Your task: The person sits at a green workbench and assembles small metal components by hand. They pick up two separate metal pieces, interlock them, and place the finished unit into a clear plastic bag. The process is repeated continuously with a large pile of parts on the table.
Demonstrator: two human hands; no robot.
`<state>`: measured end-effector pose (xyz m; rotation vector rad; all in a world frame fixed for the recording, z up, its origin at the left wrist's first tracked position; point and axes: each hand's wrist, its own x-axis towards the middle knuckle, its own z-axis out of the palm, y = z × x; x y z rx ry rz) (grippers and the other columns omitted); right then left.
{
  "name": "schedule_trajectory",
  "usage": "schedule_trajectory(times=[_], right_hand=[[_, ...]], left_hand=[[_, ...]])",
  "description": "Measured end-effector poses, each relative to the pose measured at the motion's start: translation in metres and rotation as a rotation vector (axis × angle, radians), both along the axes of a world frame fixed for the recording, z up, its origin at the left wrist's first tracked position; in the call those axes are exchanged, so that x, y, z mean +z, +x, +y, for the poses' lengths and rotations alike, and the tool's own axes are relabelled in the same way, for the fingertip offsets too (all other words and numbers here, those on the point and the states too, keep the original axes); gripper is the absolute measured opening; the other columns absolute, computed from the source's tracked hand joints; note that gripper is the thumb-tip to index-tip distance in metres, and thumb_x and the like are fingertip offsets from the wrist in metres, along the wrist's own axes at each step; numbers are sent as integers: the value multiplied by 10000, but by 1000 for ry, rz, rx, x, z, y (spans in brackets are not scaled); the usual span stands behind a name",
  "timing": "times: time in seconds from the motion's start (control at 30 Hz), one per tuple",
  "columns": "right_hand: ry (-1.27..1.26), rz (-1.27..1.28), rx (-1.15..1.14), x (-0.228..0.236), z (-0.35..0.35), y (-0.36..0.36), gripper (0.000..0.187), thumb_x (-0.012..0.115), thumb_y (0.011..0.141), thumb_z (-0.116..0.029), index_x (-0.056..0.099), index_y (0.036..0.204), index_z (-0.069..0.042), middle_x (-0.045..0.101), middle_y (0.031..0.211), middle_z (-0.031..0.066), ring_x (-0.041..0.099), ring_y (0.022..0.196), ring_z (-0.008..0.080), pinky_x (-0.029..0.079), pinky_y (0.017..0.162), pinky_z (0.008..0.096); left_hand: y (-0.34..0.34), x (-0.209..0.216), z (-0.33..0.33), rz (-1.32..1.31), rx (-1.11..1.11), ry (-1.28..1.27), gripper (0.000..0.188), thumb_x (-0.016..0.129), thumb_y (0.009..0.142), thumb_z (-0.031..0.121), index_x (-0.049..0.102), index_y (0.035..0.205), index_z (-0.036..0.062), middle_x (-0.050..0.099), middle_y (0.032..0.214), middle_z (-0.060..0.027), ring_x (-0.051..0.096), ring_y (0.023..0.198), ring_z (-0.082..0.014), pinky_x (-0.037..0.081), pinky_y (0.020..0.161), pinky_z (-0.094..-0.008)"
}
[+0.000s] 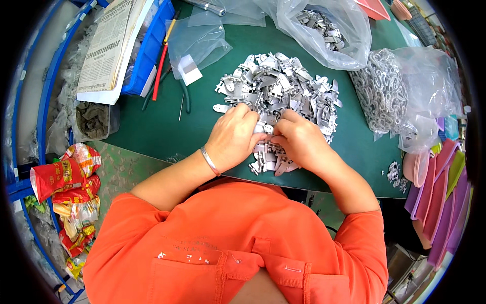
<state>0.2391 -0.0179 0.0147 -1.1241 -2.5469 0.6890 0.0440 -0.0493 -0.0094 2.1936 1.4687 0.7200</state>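
A big heap of small silver metal parts (283,83) lies on the green table, many of them flat and rounded with holes. At its near side my left hand (230,134), with a bracelet on the wrist, is closed in a pinch. My right hand (302,141) pinches just beside it, and the fingertips of both almost meet. Between them is a small silver metal part (269,129), whose exact shape my fingers partly hide. More loose parts lie under and in front of my hands, close to the table's near edge.
Beyond the heap is a clear plastic bag (349,30) of metal pieces. On the right sits a bag of silver oval links (379,91). Pliers (186,96), a red-handled tool (160,73) and a blue bin (147,50) are on the left. Stacked coloured trays (438,192) stand right.
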Motion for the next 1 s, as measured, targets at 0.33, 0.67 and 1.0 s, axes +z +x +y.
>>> schedule_trajectory(times=[0.33,0.67,1.0], right_hand=[[124,-42,9,-6,-10,2,168,705,720,-58,626,868,-65,555,845,66,606,777,279,495,619,378],[-400,463,-131,-1,-1,15,145,716,745,29,614,840,-9,594,804,64,580,687,156,473,601,277],[-807,772,-42,4,-4,15,105,691,778,62,628,843,8,624,863,72,589,709,97,482,615,219]], left_hand=[[-6,-1,3,1,-41,38,314,780,641,82,584,881,26,543,939,-109,547,874,-315,447,741,-386],[-5,7,-5,-464,5,-78,347,778,688,21,592,981,30,628,849,-68,615,745,-155,501,665,-274],[-3,13,-7,-878,-64,-224,278,734,731,-61,595,962,2,662,870,-77,657,760,-155,537,680,-263]])
